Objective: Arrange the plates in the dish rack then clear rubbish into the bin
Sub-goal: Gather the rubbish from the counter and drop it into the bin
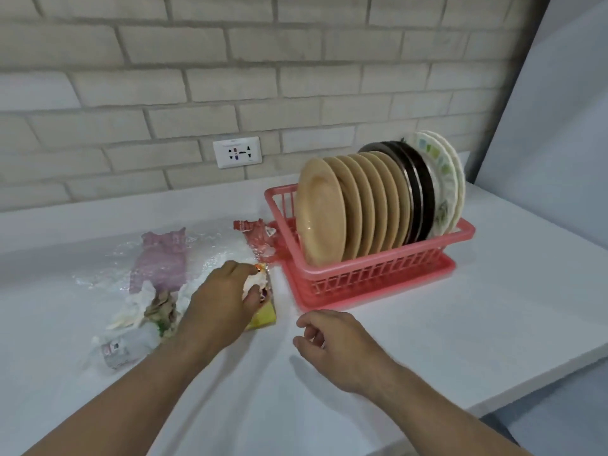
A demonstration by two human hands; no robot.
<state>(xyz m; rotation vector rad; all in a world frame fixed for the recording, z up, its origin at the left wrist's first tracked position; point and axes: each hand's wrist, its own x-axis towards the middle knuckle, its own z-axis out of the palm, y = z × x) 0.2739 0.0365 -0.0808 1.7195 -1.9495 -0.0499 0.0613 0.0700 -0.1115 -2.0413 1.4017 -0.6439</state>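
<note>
**Light, Crackly Rubbish Is Waiting Beside a Full Dish Rack**

The plates (362, 205) are standing on edge in the pink dish rack (378, 274). So the rubbish (158, 291) lying on the worktop (444, 324) to the left of the rack is looking like the job in hand. The left hand (223, 301) is reaching in just left of the rack's near corner, fingers and thumb curling round a crumpled wrapper (255, 282). The right hand (332, 340) is hovering in front of the rack, loosely curled and gripping nothing.

All of this is probably weighing next to nothing. The clear plastic film (210, 255) is likely going to be slippery and trailing, so bunching it into a fistful should be working better than pinching an edge. The small clear container (118, 350), lying farthest from the rack, seems the only stiff piece; it is best taken round its body.

The left hand is covering most of the wrapper, so I cannot tell whether the yellow sheet (265, 315) beneath is part of it. A red packet (255, 233) is lying against the rack's left end, its print too blurred for reading. The rear plates are overlapping, which is hiding their count. No bin is showing anywhere.
</note>
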